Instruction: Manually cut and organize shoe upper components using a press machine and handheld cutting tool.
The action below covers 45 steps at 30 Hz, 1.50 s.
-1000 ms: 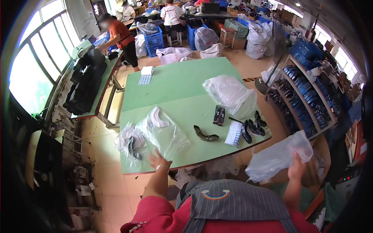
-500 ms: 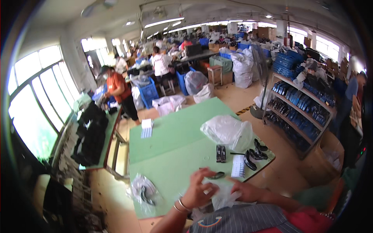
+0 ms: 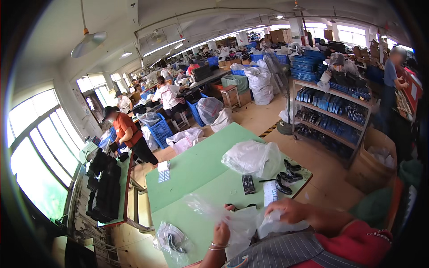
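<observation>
A clear plastic bag [image 3: 243, 225] is stretched between my two hands at the near edge of the green table. My left hand [image 3: 222, 233] is closed on its left side, and a loose flap of the film sticks out beyond the fingers. My right hand [image 3: 289, 211] has its fingers bent down onto whitish plastic [image 3: 272, 225] at the other side. Just beyond the bag lies a dark curved piece [image 3: 251, 206], partly hidden by the film and my left hand. Left of my left hand, a filled clear bag [image 3: 172, 241] holds a black curved piece and something pale.
The green table [image 3: 192, 183] carries a big white plastic bag [image 3: 252, 157], several black curved pieces [image 3: 286, 178], a black pair of blocks [image 3: 248, 184] and label sheets [image 3: 270, 192]. A shelf rack [image 3: 330, 111] stands beyond, right. A person in orange [image 3: 125, 129] works at the left table.
My left hand has drawn down and left, pulling the bag up and wide. My right hand has turned over onto the plastic. The whole view has shifted slightly.
</observation>
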Available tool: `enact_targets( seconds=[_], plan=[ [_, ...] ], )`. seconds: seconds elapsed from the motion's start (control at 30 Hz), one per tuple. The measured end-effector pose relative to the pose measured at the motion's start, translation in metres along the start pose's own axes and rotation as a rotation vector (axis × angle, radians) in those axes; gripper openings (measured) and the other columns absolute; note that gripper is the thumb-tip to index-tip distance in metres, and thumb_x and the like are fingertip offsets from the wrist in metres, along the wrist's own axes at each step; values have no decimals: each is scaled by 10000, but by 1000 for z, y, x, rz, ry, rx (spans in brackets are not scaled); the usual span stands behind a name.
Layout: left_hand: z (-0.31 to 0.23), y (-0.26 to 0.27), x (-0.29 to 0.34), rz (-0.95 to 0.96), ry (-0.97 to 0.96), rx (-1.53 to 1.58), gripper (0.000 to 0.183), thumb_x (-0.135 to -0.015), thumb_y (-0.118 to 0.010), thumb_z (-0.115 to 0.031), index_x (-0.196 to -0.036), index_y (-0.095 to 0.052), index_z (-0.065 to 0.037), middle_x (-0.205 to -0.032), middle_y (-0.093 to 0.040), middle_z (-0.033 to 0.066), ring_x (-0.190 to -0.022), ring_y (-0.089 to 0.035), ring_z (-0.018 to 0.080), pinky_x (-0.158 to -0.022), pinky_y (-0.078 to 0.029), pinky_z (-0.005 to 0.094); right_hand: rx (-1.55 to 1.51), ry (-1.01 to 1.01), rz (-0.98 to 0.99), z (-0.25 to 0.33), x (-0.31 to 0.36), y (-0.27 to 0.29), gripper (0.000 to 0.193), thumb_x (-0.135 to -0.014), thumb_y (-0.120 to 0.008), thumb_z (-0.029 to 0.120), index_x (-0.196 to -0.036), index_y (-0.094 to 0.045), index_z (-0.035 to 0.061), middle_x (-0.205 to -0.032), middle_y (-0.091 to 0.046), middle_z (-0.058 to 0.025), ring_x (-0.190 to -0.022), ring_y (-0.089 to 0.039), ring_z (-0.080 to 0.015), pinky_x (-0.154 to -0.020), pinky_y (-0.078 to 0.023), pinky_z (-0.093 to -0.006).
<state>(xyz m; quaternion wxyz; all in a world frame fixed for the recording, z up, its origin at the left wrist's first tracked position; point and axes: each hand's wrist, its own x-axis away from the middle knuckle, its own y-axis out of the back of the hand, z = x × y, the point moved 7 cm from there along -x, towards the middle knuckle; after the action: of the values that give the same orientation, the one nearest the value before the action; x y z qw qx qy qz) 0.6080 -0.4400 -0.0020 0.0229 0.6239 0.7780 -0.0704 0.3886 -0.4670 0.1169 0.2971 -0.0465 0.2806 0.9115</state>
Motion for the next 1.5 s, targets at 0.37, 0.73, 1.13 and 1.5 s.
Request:
enact_targets(
  seconds=[0.37, 0.73, 1.13, 1.5],
  plan=[
    [-38, -86, 34, 921, 166, -78, 818, -767, -678, -265, -1355, -175, 2, -1174, -518, 187, -1118, -504, 267, -939, -385, 348, 720, 383, 28, 28, -24, -18, 195, -808, -586, 276, -957, -641, 162, -1174, -562, -86, -1211, -446, -241, -1067, -216, -504],
    [-24, -82, 34, 495, -61, -520, 343, -968, -374, -295, -1027, -571, -21, -918, -615, 155, -854, -580, 291, -761, -451, 360, 783, -85, 290, -11, -28, -17, 386, -870, -496, 448, -1008, -600, 103, -856, -626, -120, -858, -602, -274, -888, -402, -456],
    [124, -21, -42, 678, 521, -1076, 535, -934, -275, -495, -1225, -491, -102, -1096, -581, 246, -1054, -544, 394, -906, -408, 433, 233, -477, 225, -205, -19, -38, 357, -779, -635, 398, -787, -629, 41, -654, -596, -99, -603, -552, -188, -562, -438, -359],
    [-151, -43, -51, 167, -587, 531, 473, -950, -335, -406, -936, -565, 7, -918, -588, 135, -848, -578, 268, -804, -463, 430, -116, 62, 76, 1, 1, 39, 254, -850, -651, 244, -954, -613, 14, -832, -616, -3, -717, -546, -77, -651, -440, -250]
  ],
)
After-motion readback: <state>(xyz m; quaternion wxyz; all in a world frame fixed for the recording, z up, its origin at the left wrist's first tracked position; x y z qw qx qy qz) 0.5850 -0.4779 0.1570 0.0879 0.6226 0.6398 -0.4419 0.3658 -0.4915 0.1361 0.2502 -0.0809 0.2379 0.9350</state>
